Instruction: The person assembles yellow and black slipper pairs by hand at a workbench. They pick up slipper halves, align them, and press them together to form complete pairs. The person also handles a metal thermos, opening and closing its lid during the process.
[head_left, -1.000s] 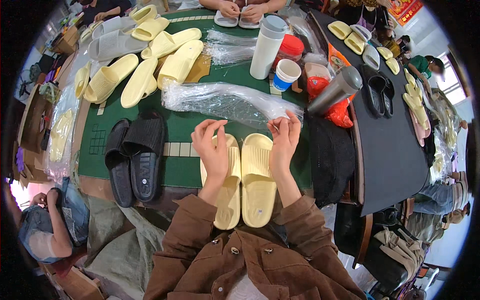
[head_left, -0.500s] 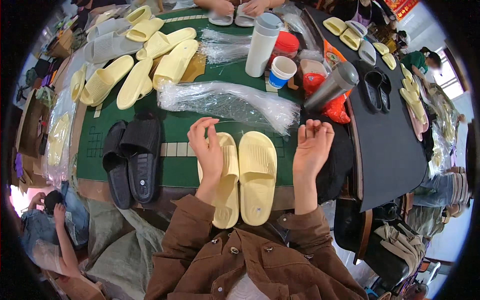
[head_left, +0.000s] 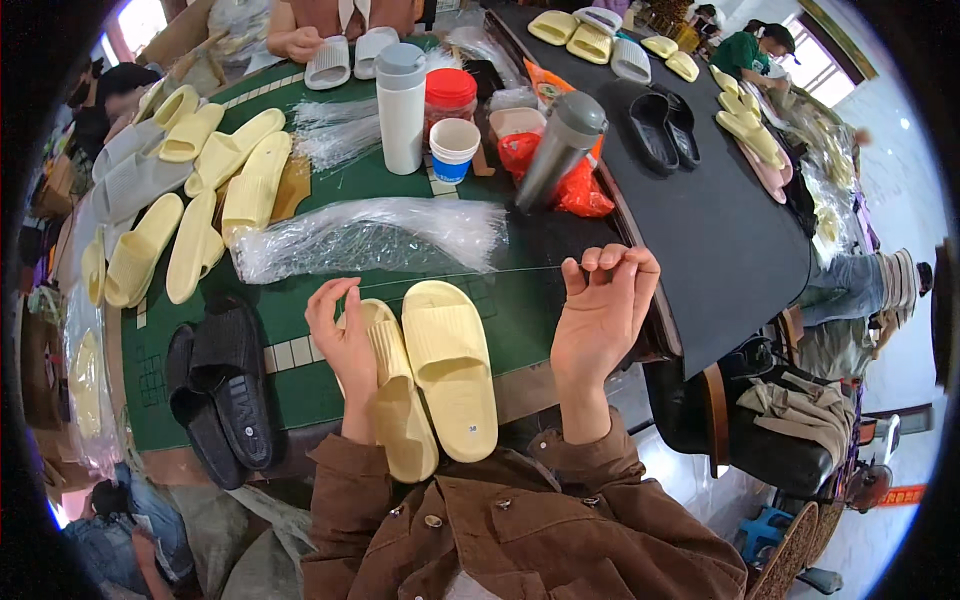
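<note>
A thin clear plastic strand (head_left: pixel 522 270) is stretched between my hands, above the toes of a pale yellow pair of slides. My left hand (head_left: pixel 343 330) pinches one end, partly covering the left slide (head_left: pixel 397 400). The right slide (head_left: pixel 450 370) lies in full view beside it, toe away from me. Off to the right, my right hand (head_left: pixel 600 315) is raised with its palm turned up, thumb and fingers closed on the strand's other end. Just beyond the slides lies a bundle of similar clear strands (head_left: pixel 375 240) on the green table mat (head_left: pixel 300 300).
Black slides (head_left: pixel 230 390) lie at the left; yellow slides (head_left: pixel 255 185) and grey slides (head_left: pixel 150 185) are behind them. A white bottle (head_left: pixel 401 115), paper cup (head_left: pixel 453 150) and steel tumbler (head_left: pixel 560 150) stand beyond the bundle. A co-worker's hand (head_left: pixel 300 44) is beside grey slides opposite.
My hands have moved farther apart, drawing the strand out straight. The whole view has shifted and tilted, so the table things appear farther left.
</note>
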